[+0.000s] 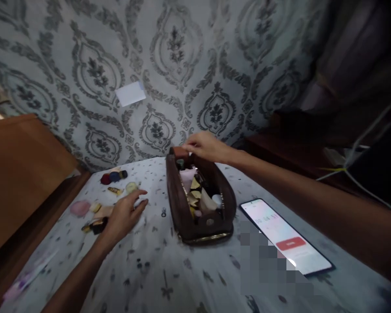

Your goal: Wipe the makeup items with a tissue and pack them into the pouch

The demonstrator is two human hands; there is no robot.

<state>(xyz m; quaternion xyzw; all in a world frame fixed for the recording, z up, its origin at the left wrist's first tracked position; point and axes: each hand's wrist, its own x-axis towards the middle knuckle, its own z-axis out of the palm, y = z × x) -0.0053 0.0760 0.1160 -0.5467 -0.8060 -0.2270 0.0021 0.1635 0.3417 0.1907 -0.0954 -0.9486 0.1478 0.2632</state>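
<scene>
A dark brown zippered toiletry bag (179, 200) stands open on the patterned cloth, filled with small items, among them a pink packet (188, 174) and a white round cap (217, 200). At its far end, my right hand (207, 147) pinches the tan strap (180, 152). My left hand (125, 213) hovers over the cloth left of the bag, fingers apart, holding nothing. Close to it lie a pale yellow round jar (131, 187), a small gold tube (115, 191), a pink puff (80, 208) and a dark bottle (99, 225). Parts of these items are hidden behind the hand.
A phone (289, 239) showing a running timer lies right of the bag. Blue and red small items (114, 176) sit at the far left of the cloth. A brown wooden panel (26, 169) borders the left side. Patterned wallpaper (182, 78) rises behind, with a white card (130, 94) on it.
</scene>
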